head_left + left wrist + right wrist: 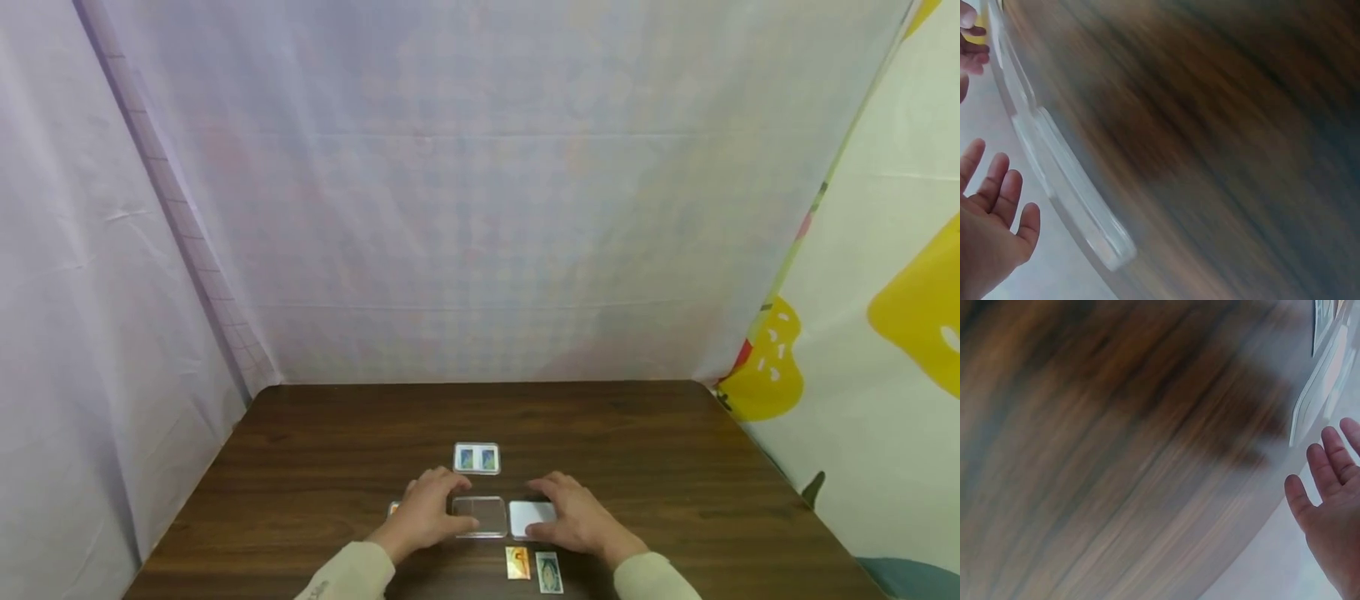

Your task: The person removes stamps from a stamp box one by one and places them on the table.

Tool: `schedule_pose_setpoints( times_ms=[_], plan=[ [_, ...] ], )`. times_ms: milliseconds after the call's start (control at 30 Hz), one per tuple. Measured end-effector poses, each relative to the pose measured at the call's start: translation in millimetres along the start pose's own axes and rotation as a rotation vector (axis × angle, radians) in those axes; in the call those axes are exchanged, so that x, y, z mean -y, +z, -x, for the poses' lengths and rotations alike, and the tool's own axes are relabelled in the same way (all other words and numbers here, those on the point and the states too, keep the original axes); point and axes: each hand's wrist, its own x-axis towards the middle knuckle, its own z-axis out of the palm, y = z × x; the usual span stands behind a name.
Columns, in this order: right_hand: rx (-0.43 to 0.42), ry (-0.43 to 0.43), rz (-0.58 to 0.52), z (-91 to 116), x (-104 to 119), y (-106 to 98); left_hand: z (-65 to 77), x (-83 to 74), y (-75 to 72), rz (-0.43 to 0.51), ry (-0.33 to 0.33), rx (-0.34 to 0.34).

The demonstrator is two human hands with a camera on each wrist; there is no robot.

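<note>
Dark brown wood-grain table (322,450), lower part of frame, front corners beyond bottom edge; on it, low centre, clear rectangular case (477,460) with two blue-green pictures; below that, clear shallow case (489,518); just right, white rounded rectangle (522,520), partly covered; nearer bottom edge, right of centre, small orange picture card (517,563) beside green picture card (550,573).

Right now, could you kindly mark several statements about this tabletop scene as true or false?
1. The clear case lies between the left grip and the right grip. True.
2. The two-picture case lies farther from the person than the clear case. True.
3. The orange card and greenish card lie side by side. True.
4. The left grip holds the orange card. False: that card lies on the table.
5. The two-picture case sits stacked on the clear case. False: they lie apart.
</note>
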Motion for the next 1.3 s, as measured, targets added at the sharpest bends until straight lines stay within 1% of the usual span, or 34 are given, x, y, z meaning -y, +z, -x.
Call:
schedule_pose_setpoints(
  times_ms=[133,233,300,433,567,733,967,1167,1300],
  plan=[
    [0.011,-0.008,-0.008,-5.4,4.7,4.9,0.4,10.9,0.5,-0.041,-0.021,-0.003],
    [0.022,-0.011,-0.014,-10.0,8.9,7.5,0.3,16.2,1.0,-0.071,-0.044,0.013],
    [0.031,-0.013,-0.019,-12.9,12.0,8.8,0.1,18.0,1.0,-0.086,-0.047,0.026],
    [0.060,-0.015,-0.044,-18.3,17.6,11.8,0.4,19.1,1.7,-0.107,-0.041,0.056],
    [0.081,-0.024,-0.038,-23.3,21.6,16.0,1.1,18.9,1.6,-0.122,-0.044,0.073],
    [0.100,-0.016,-0.004,-28.8,23.8,21.7,2.2,18.5,2.1,-0.123,-0.048,0.077],
    [0.121,-0.007,0.019,-31.2,25.6,24.1,0.6,20.4,3.9,-0.170,-0.010,0.079],
    [0.138,0.007,0.030,-31.7,27.6,24.7,0.3,20.7,4.3,-0.180,-0.033,0.099],
    [0.142,-0.003,0.045,-31.8,28.2,25.0,-0.5,20.1,4.0,-0.180,-0.047,0.114]
  ],
)
